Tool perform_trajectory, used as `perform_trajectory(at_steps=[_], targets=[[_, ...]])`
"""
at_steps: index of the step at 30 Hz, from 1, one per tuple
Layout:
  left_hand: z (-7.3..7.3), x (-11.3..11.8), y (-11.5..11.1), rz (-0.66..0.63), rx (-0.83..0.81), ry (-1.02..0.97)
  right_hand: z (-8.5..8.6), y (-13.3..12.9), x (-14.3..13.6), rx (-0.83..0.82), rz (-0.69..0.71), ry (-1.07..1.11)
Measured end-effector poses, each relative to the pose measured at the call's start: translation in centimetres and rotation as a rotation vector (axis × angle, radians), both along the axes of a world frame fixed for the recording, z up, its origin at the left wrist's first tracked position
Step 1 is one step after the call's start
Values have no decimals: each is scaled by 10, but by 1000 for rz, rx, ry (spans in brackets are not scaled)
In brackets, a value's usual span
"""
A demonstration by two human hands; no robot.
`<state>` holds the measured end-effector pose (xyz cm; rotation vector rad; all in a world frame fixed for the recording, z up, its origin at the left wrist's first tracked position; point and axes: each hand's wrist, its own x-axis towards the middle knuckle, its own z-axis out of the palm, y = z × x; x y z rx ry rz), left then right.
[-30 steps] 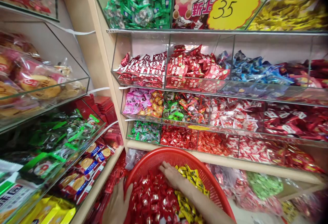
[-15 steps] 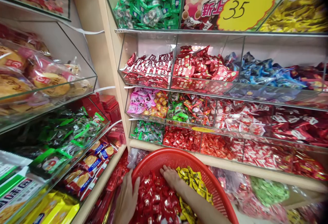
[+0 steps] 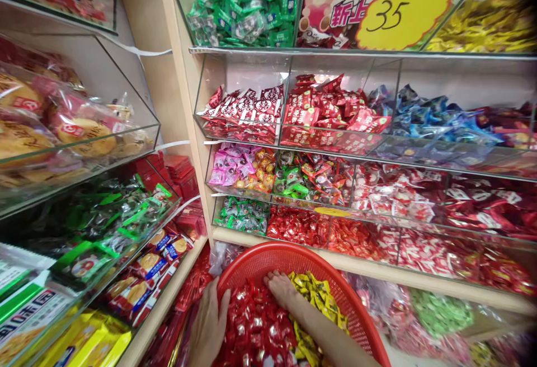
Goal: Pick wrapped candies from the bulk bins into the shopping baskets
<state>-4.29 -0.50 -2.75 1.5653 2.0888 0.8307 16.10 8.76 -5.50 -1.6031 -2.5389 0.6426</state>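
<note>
A red plastic basket (image 3: 364,311) with a perforated wall sits low in the middle, filled with red-wrapped candies (image 3: 255,322) and, along its right side, yellow-wrapped candies (image 3: 321,300). My left hand (image 3: 210,316) grips the basket's left rim, thumb on the inner side and fingers outside. Inside the basket, my right hand (image 3: 281,288) lies palm down on the candies near the back wall, where red meets yellow. Its fingers are apart and slightly bent; the fingertips touch the red candies, and no candy shows in its grasp.
Ahead, clear bins of wrapped sweets (image 3: 335,109) rise in tiers above a wooden shelf edge (image 3: 419,277). To the left stand bins of packaged bread (image 3: 84,132) and snacks (image 3: 146,266). Bagged sweets (image 3: 440,311) lie below the shelf at right. A yellow price sign (image 3: 405,13) hangs above.
Almost nothing differs. My right hand has shifted very slightly to the right over the candies; my left hand stays on the basket rim.
</note>
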Motion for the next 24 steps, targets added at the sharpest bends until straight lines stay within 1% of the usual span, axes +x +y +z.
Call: perform_trajectory(at_steps=[2,6,9,12,15,18,21,24], targets=[[-1,0,0,-4,16,-1,5,1,1,-34,44,-86],[-2,-1,-1,10,36,-3,19,2,6,0,102,-145],[-2,-1,-2,11,56,-27,29,4,13,11,119,-152],[0,-1,-1,25,39,-89,39,6,21,29,138,-132],[0,-4,1,55,38,-168,53,3,20,74,151,-85],[-5,-8,4,87,83,-246,71,-10,6,122,211,-26],[-11,-11,6,113,135,-302,86,-29,-17,186,348,22],[-13,-11,7,116,150,-320,91,-48,-40,267,490,33]])
